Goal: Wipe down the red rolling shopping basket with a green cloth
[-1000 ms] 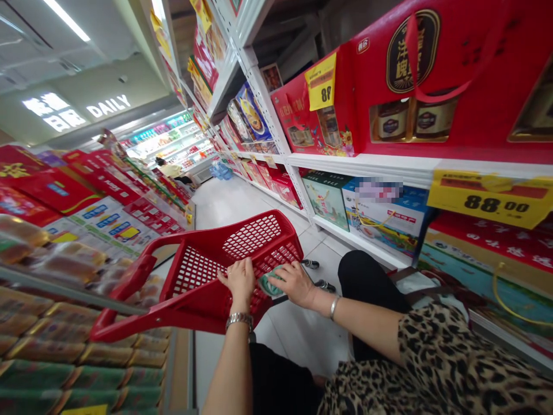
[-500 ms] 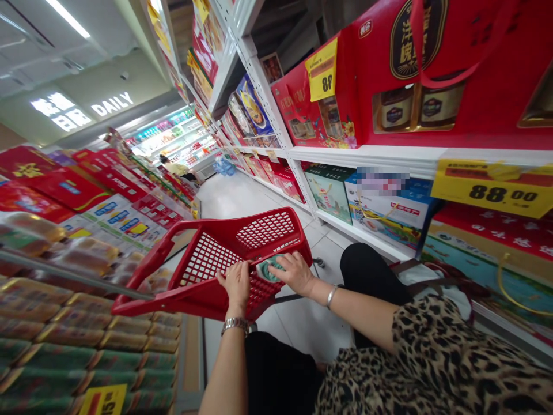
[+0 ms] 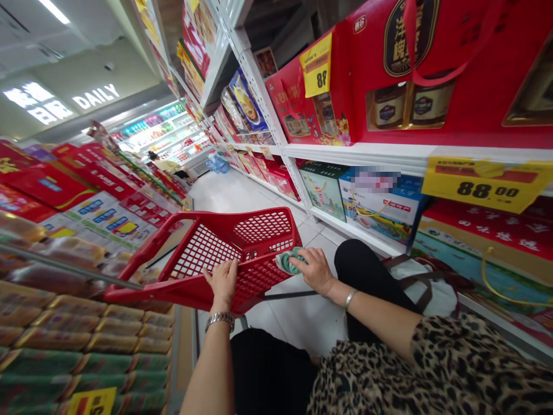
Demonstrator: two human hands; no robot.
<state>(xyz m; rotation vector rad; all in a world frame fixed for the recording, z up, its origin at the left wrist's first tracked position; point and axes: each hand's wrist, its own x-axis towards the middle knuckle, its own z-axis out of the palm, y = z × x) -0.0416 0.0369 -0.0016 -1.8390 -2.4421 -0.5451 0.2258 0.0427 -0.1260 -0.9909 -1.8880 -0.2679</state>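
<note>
A red plastic shopping cart (image 3: 254,283) with lattice walls stands in front of me, slanting across the aisle. My left hand (image 3: 223,281) is closed over the near top rim of its basket, thumb and fingers on the edge. In my right hand (image 3: 318,271) is a bunched green-and-white cloth (image 3: 286,261), pressed against the basket's near side close to its right-hand corner. The fingers of that hand are curled round the cloth and partly hide it. No goods show inside the visible part of the basket.
White shelving (image 3: 371,151) with red gift boxes (image 3: 475,109) runs along the right. Stacked packs (image 3: 108,340) and a metal rail (image 3: 69,265) border the left. A light bag (image 3: 432,285) lies by my knee. Farther down the aisle is a person (image 3: 166,164).
My right hand and the cloth have slid right along the basket's near side to its corner. The left hand stays on the rim. The whole view has shifted slightly.
</note>
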